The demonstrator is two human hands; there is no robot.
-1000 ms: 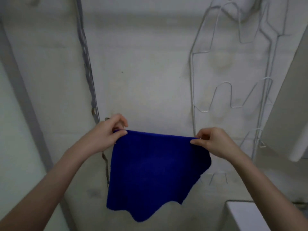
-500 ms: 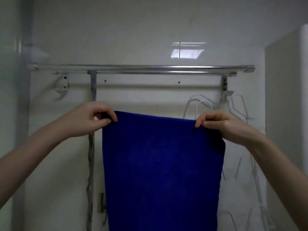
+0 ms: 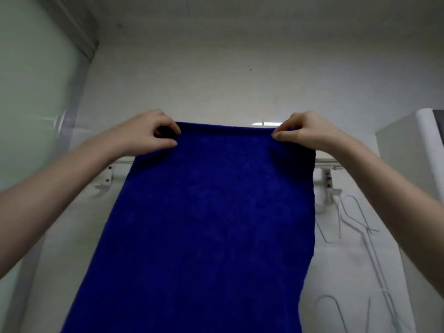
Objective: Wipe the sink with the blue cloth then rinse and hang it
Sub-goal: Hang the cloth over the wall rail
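Hanging is the step underway: the left hand and right hand are each pinching a top corner of the blue cloth, spreading it before the wall rail (mostly hidden). Next, its edge probably needs draping over.

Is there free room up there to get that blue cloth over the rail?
Bare wall above the left hand and right hand leaves room to pass. The rail shows bare beside the blue cloth; its middle is hidden. Crowded: wire hangers under the right bracket.
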